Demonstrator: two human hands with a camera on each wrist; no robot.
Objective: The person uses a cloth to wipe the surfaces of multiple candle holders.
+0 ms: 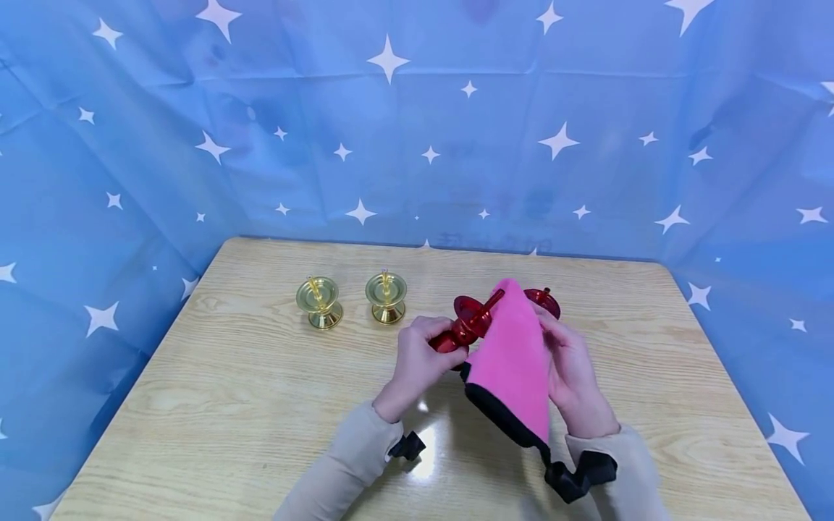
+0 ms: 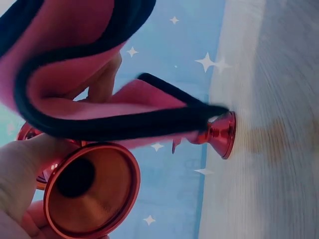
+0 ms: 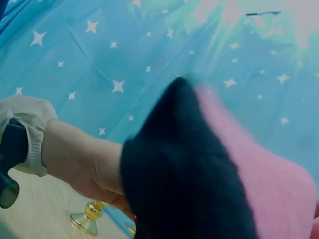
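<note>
My left hand [image 1: 420,358] grips a red metallic candle holder [image 1: 464,327] by its stem and base, tilted with its dish and spike to the upper right. In the left wrist view its hollow base [image 2: 94,191] faces the camera. My right hand [image 1: 573,369] holds a pink cloth [image 1: 511,362] with black edging, draped at the tilted holder's dish. Some of the right fingers are hidden behind the cloth. A second red candle holder [image 1: 544,300] stands on the table behind the cloth, partly covered from view; its base [image 2: 227,134] shows in the left wrist view.
Two gold candle holders, one [image 1: 318,300] farther left and one [image 1: 386,295] nearer the middle, stand upright toward the back of the wooden table [image 1: 247,405]. A blue curtain [image 1: 456,166] with white stars hangs behind the table and along both sides.
</note>
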